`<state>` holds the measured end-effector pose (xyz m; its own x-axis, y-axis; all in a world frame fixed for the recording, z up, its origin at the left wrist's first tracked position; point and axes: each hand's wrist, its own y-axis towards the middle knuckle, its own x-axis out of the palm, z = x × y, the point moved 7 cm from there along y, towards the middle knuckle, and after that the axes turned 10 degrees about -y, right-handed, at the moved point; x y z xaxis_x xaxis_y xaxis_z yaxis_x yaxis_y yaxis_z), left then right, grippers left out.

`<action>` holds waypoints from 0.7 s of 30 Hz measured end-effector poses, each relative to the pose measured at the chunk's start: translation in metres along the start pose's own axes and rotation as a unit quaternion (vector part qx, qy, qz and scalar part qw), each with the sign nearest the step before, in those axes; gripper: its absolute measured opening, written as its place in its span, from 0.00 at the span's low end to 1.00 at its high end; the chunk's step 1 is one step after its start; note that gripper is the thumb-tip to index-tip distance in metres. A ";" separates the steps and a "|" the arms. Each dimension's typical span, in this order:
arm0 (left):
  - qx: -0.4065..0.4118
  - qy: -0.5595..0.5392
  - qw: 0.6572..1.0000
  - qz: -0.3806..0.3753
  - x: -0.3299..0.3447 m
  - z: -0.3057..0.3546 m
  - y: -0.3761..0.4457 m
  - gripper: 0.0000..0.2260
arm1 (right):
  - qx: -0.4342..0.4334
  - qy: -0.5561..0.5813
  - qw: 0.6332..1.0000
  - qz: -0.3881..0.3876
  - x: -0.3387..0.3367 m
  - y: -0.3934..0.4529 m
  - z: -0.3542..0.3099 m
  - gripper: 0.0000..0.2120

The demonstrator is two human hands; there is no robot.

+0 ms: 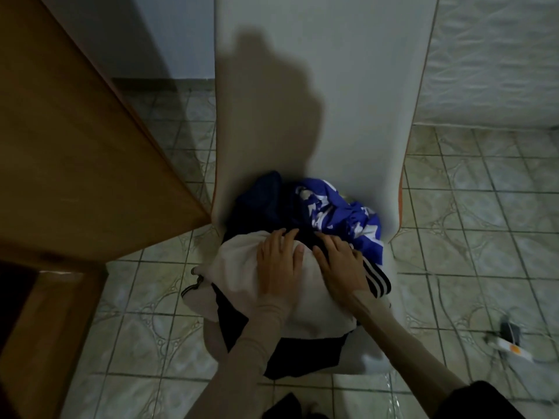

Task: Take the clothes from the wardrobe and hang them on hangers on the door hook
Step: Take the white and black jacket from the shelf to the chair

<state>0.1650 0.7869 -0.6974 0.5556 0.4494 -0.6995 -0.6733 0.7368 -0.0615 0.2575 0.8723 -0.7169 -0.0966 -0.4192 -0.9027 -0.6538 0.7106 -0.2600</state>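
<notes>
A heap of clothes lies on the seat of a white chair [305,122]. On top sits a white garment [239,267], with a dark garment with white stripes [376,281] under it and a blue and white patterned garment [338,213] behind. My left hand [279,261] rests flat on the white garment, fingers spread. Next to it, my right hand [340,261] presses on the dark striped garment, fingers spread and slightly curled. No hanger or door hook is in view.
A brown wooden wardrobe door [75,131] stands open at the left, close to the chair. A white mattress [490,62] leans at the back right. A small white and orange object with a cable [511,347] lies on the tiled floor [469,222] at the right.
</notes>
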 end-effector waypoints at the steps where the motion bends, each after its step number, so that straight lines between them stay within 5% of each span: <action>1: -0.004 0.006 1.000 -0.015 0.003 -0.003 -0.001 0.36 | 0.006 0.008 1.000 -0.005 0.005 -0.001 0.000 0.20; 9: -0.029 0.007 0.995 -0.098 0.000 -0.009 -0.008 0.36 | 0.015 0.012 1.000 -0.024 -0.005 -0.007 -0.008 0.22; 13: -0.054 0.018 0.988 -0.144 -0.016 -0.002 -0.004 0.23 | -0.002 -0.005 0.999 -0.039 -0.032 -0.004 -0.022 0.22; 21: -0.034 0.002 0.996 -0.087 -0.130 0.063 0.023 0.22 | -0.084 -0.041 0.995 -0.041 -0.140 0.000 -0.107 0.21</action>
<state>0.1084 0.7771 -0.5628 0.6650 0.3161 -0.6766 -0.5989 0.7670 -0.2302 0.1906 0.8708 -0.5543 0.0199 -0.4198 -0.9074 -0.7732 0.5689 -0.2802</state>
